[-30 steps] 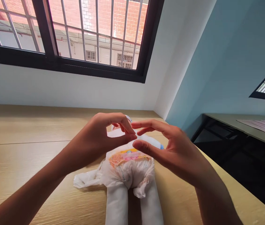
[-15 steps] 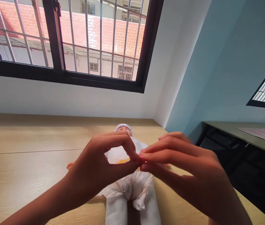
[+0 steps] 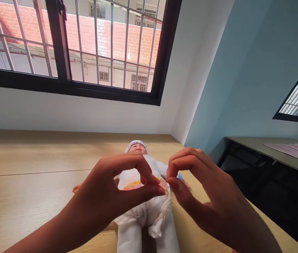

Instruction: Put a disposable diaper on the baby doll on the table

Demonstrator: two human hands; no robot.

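A baby doll point(image 3: 137, 148) in a white cap lies on its back on the wooden table, head toward the window. It wears white clothing and white leggings point(image 3: 129, 235). A crumpled white diaper point(image 3: 155, 211) with a coloured print at its upper part lies over its hips and belly. Above the doll's middle hovers my left hand point(image 3: 122, 189), its thumb and index curved with a narrow gap between the tips. Close by on the right, my right hand point(image 3: 204, 189) has thumb and fingertips pinched together; anything between them is too small to make out. Both hands partly hide the doll.
The wooden table point(image 3: 27, 196) meets a white wall beneath a barred window point(image 3: 112, 49). Its right edge slants down toward the lower right. Beyond stands another dark-sided table point(image 3: 233, 140) with a pink cloth point(image 3: 291, 149) on it.
My fingertips were together over the doll and are now apart. My right hand has drawn slightly away, its fingers curling into a pinch, and my left thumb and index have parted a little.
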